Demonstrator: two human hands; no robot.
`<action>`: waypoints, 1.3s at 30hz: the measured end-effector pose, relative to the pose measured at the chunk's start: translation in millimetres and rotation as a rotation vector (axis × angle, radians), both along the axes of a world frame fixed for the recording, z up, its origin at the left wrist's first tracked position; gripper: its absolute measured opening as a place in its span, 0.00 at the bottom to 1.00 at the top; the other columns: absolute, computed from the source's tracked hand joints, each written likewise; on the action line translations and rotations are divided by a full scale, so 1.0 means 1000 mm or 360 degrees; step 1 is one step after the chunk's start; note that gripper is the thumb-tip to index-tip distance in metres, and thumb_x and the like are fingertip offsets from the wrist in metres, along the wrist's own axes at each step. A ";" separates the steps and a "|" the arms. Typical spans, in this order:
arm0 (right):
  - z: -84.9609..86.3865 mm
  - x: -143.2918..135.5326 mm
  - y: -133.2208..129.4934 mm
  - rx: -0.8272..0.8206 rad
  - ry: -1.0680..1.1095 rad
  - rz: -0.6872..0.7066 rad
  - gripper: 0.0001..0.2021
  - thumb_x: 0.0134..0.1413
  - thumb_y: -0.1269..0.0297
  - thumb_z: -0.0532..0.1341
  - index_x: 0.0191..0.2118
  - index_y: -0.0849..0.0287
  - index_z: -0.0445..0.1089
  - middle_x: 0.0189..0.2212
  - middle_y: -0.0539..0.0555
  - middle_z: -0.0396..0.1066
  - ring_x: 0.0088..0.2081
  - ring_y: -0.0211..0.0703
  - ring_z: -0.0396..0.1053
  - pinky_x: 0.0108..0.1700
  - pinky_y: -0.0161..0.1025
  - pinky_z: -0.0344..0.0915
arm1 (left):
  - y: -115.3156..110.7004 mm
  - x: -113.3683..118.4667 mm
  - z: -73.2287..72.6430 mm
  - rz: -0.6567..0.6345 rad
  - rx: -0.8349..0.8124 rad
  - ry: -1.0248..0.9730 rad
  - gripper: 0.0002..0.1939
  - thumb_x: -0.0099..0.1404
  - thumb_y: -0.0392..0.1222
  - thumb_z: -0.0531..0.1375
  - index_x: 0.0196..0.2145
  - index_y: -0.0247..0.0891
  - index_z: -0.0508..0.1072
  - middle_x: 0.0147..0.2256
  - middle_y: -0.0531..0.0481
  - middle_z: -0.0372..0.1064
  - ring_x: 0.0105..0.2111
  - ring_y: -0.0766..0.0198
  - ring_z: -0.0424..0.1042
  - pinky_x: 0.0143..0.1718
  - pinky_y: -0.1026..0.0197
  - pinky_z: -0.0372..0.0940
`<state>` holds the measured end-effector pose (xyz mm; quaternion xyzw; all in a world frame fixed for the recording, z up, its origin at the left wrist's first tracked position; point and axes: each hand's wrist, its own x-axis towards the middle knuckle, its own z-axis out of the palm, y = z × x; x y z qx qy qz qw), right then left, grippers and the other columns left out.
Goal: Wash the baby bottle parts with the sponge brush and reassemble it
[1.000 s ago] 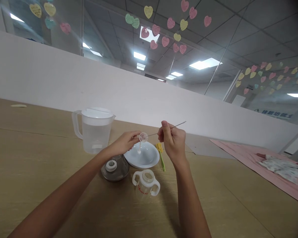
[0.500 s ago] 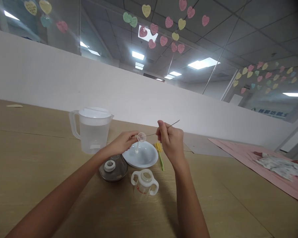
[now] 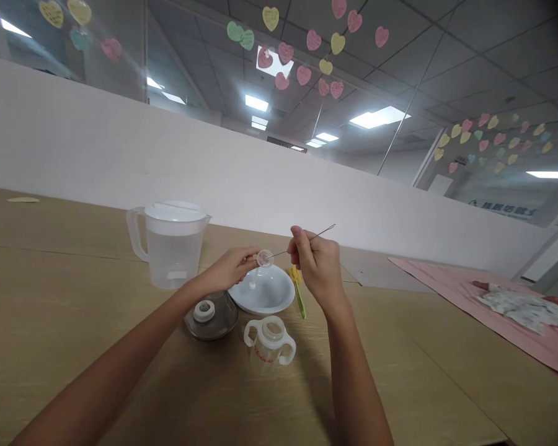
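Glass (image 3: 186, 56) above a white wall (image 3: 242, 179), under bright lamps (image 3: 380, 118).
From where I stand, the wood-coloured bench (image 3: 51, 328) reaches back to this wall. On the glass there are stuck many paper hearts (image 3: 314, 40), in pink, yellow and green. A grey panelled ceiling (image 3: 469, 62) is seen higher, its lamps are rectangular, and blue lettering (image 3: 509, 209) shows at the right side.

On the right of the wood-toned table (image 3: 413, 384) lies a pink cloth (image 3: 446, 285) — a pale patterned piece of fabric (image 3: 521, 306) sits on it. A thin pale sliver (image 3: 23, 199) rests at the far left, near the white wall (image 3: 242, 167). Above this, glass panels (image 3: 121, 74) carry heart-shaped notes (image 3: 313, 40) — 4 at left: 2 yellow, 1 teal, 1 pink. Beyond are bright ceiling lights (image 3: 380, 117) and, far right, blue lettering (image 3: 509, 208).
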<state>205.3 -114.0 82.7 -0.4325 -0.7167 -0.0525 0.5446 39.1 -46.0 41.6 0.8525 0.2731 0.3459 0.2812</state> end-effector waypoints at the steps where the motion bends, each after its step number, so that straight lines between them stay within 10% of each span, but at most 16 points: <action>1: 0.000 0.000 0.000 -0.0035 0.0004 0.0034 0.25 0.58 0.50 0.45 0.17 0.59 0.61 0.12 0.47 0.59 0.16 0.30 0.58 0.22 0.29 0.56 | 0.000 0.000 0.000 -0.0006 0.0000 -0.0001 0.15 0.63 0.49 0.47 0.33 0.36 0.66 0.20 0.57 0.55 0.18 0.70 0.57 0.19 0.68 0.52; 39: -0.022 -0.028 0.020 0.0110 0.0010 -0.0033 0.22 0.60 0.58 0.45 0.20 0.60 0.64 0.16 0.50 0.64 0.21 0.33 0.62 0.26 0.31 0.56 | -0.014 0.011 0.008 -0.0129 -0.0181 -0.0505 0.16 0.60 0.51 0.52 0.29 0.33 0.68 0.19 0.57 0.53 0.18 0.73 0.52 0.18 0.69 0.49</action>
